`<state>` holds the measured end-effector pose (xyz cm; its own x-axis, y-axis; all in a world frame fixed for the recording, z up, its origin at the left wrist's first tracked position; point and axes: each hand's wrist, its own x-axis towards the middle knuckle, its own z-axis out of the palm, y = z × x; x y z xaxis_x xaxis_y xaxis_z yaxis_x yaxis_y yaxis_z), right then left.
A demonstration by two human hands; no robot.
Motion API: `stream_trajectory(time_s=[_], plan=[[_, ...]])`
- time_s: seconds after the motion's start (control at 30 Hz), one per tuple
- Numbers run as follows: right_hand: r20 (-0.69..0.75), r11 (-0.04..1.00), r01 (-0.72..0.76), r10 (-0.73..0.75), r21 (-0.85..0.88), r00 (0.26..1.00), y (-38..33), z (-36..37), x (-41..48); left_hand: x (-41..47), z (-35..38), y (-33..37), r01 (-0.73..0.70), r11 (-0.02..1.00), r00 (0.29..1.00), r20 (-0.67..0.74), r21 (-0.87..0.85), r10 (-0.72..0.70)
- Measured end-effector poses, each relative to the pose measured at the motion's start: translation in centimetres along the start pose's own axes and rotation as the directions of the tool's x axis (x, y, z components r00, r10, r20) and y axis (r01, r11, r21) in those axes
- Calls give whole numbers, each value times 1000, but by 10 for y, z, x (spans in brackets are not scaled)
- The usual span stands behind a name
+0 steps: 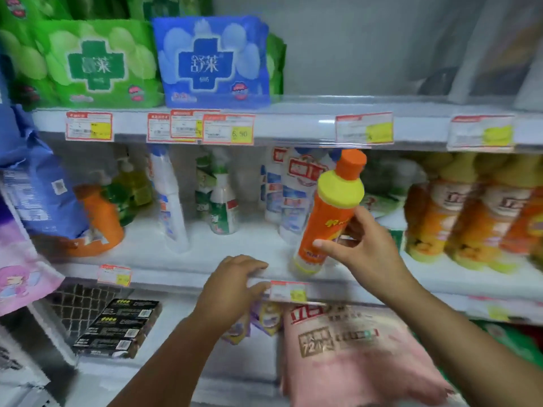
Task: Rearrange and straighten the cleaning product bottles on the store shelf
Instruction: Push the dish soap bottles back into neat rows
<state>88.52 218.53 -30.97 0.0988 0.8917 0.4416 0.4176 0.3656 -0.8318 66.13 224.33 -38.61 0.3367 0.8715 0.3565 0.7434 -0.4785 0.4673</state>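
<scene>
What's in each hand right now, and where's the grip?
Right hand grips the orange bottle around its lower body, tilted. Left hand holds nothing, resting on the shelf edge.

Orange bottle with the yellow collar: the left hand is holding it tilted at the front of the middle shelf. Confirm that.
Wrong hand. In the head view the right hand holds the tilted orange bottle at the middle shelf front; the left hand rests on the shelf edge.

Both hands point(232, 284) & forearms bare: no sleeves, gloves, jewellery.
</scene>
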Motion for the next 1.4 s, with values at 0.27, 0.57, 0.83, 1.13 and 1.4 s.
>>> stream_trajectory(time_s=[0.27,0.57,0.83,1.13,1.4], plan=[[-361,985,-106,51,-135,931,54,-147,-44,41,73,100,-133,990,990,39,-56,135],[-531,943,-233,74,-239,844,91,-243,-65,58,122,157,-245,968,967,57,-61,249],[-568,926,-268,73,-267,820,107,-273,-51,68,145,169,-224,971,967,106,-79,232],[-565,922,-294,106,-253,818,118,-281,-32,72,152,166,-215,974,968,113,-74,222],[-542,888,-342,132,-306,830,133,-277,-26,72,152,165,-220,972,969,101,-79,228]])
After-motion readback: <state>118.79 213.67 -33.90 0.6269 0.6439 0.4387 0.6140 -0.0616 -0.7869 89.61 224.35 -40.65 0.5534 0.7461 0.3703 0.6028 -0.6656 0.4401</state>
